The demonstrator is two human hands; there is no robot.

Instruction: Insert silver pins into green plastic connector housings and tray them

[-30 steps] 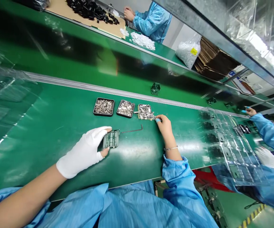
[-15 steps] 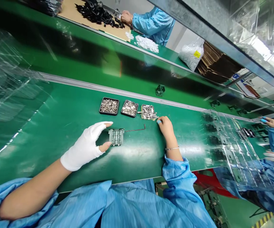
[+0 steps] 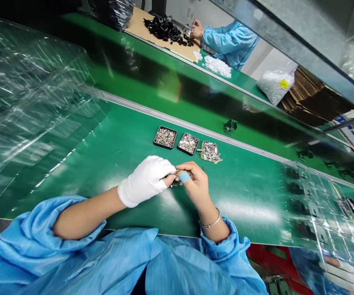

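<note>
My left hand (image 3: pixel 146 180), in a white glove with bare fingertips, meets my right hand (image 3: pixel 196 183) above the green bench. Both hands are closed, thumb and fingers pinched together around something small between the fingertips, too covered to name. Blue tape wraps a digit of my right hand. Under the fingers shows a sliver of a dark part (image 3: pixel 173 184), most of it hidden. The tip of a thin rod (image 3: pixel 204 168) pokes out beyond my right hand. Past the hands stand two black trays of small metal pieces (image 3: pixel 165 137) and a third, heaped tray (image 3: pixel 210 151).
Clear plastic trays (image 3: pixel 38 94) are stacked at left; another clear tray (image 3: pixel 321 205) with dark parts lies at right. A dark green part (image 3: pixel 230 126) sits on the ledge behind. Co-workers' hands show across the bench and at lower right.
My right hand has left the third tray's edge and come to my left hand. My left fingers have closed. The green slotted part between them is now mostly covered. The view has shifted left.
</note>
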